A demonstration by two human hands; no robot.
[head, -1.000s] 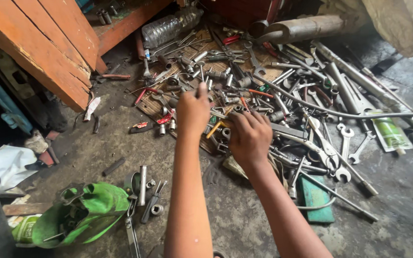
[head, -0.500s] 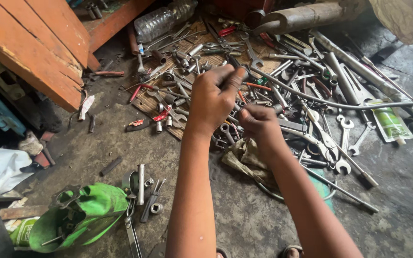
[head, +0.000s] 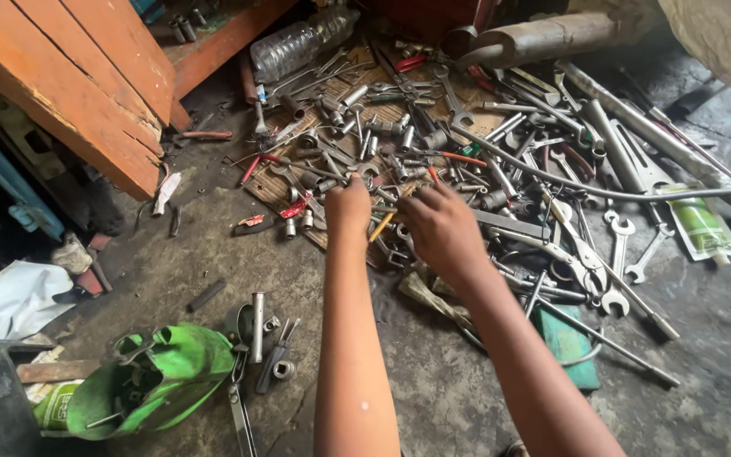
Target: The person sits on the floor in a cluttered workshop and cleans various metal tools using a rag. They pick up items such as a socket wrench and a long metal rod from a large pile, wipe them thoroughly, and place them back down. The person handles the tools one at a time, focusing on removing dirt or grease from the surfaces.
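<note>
Both hands were mid-rummage in the tool pile [head: 467,169]: left hand [head: 349,206] loosely curled, holding nothing obvious; right hand [head: 442,228] spread over sockets. Next move probably needed a careful pinch.

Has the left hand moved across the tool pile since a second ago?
Yes. The left hand has drawn back toward the person, nearer the mat's front edge.

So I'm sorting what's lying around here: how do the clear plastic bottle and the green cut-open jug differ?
The clear plastic bottle is see-through and whole; the green jug is opaque and cut open. The bottle lies at the far edge of the tool pile; the jug sits nearer, left of the arms, with metal parts inside. Both lie on their sides.
</note>
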